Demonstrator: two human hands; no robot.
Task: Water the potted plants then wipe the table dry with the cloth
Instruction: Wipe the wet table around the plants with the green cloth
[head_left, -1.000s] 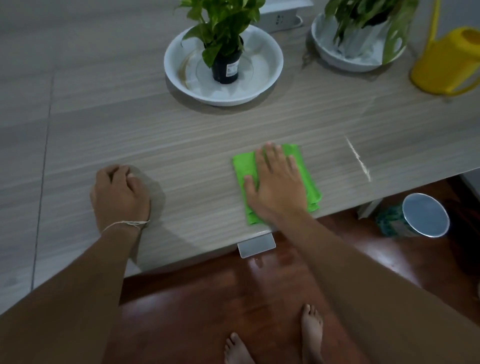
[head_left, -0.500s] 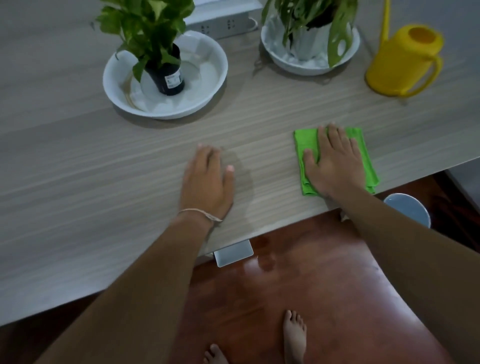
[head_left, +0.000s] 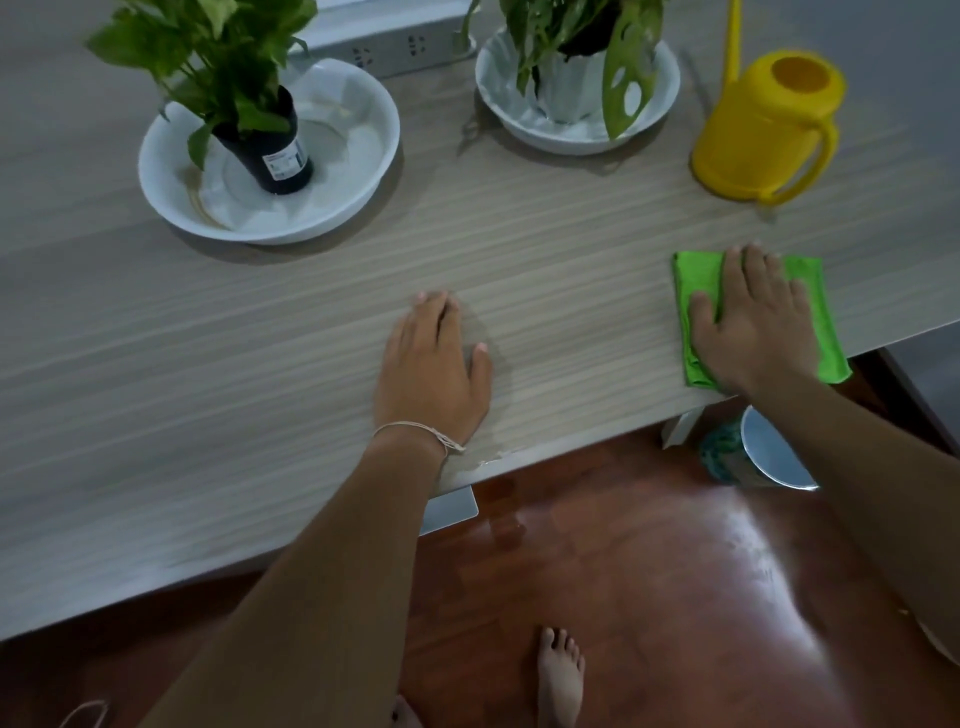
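Under the flat right hand (head_left: 753, 327) lies the green cloth (head_left: 698, 270).

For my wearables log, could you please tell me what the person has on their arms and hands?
Both forearms are bare, with no sleeves in view. The left hand has a thin pale string bracelet tied around the wrist, its knot on the thumb side. The right hand shows no bracelet, watch or glove; no rings are visible on either hand.

Two hands on a table

The right hand (head_left: 753, 322) lies flat on the green cloth (head_left: 698, 270) near the table (head_left: 545, 249) edge. The left hand (head_left: 431, 369) rests flat beside it. Two potted plants (head_left: 228, 78) and a yellow watering can (head_left: 769, 124) stand far back.
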